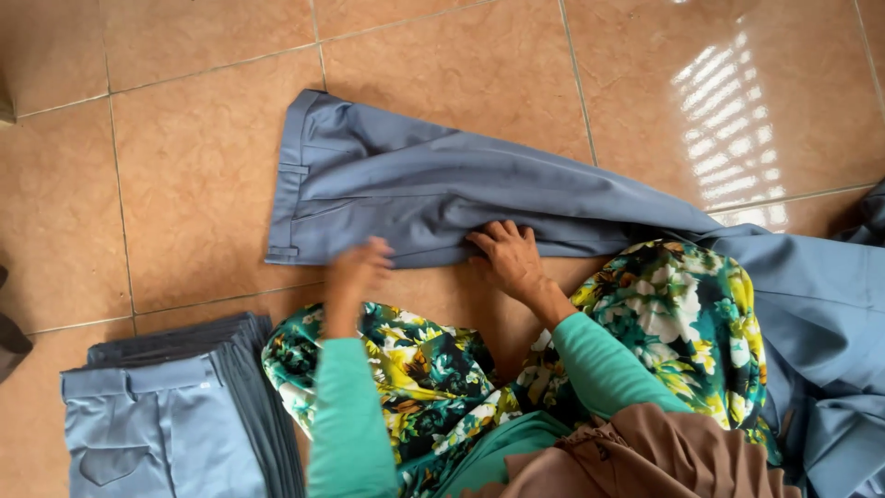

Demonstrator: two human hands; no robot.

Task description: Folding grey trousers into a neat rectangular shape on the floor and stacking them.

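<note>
While the grey-blue trousers [415, 189] lay flat on the tiled floor [184, 120] before the knees, the right hand [509, 258] pressed open-palmed on their near edge. The left hand [358, 267] was blurred, its grip unclear. Soft, light cloth, likely best taken at the waistband.

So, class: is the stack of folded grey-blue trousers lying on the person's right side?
No: the stack of folded grey-blue trousers sits on the tiled floor beside the left hand, at the person's left.
</note>
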